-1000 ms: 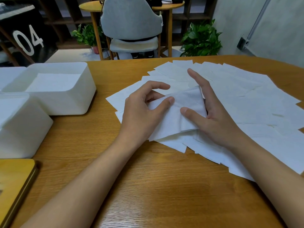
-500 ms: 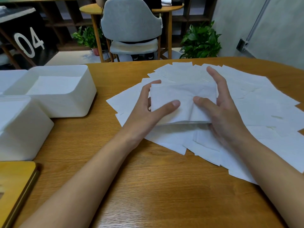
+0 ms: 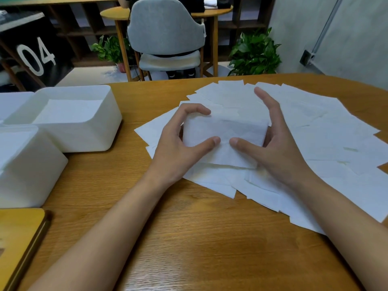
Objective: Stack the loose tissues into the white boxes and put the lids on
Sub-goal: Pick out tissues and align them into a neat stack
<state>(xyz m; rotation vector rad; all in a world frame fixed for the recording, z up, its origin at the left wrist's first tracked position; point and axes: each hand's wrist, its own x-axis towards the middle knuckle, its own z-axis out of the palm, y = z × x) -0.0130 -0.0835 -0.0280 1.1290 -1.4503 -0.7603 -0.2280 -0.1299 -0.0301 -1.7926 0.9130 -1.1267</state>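
A small stack of white tissues (image 3: 224,133) stands on edge above the spread of loose tissues (image 3: 315,133) in the middle of the wooden table. My left hand (image 3: 178,148) grips its left end, fingers curled over the top and thumb on the front. My right hand (image 3: 270,141) holds the right end the same way. An open white box (image 3: 88,135) with tissues lying flat inside sits at the left. A second white box (image 3: 31,175) stands nearer to me at the far left.
A wooden lid (image 3: 19,238) lies at the table's near left corner. Another white piece (image 3: 12,101) shows behind the open box. Beyond the table stand a grey chair (image 3: 168,34) and potted plants (image 3: 256,53). Bare wood stretches in front of me.
Both hands have lifted a bundle of tissues from lying flat on the pile and turned it upright, closing in on its two ends.
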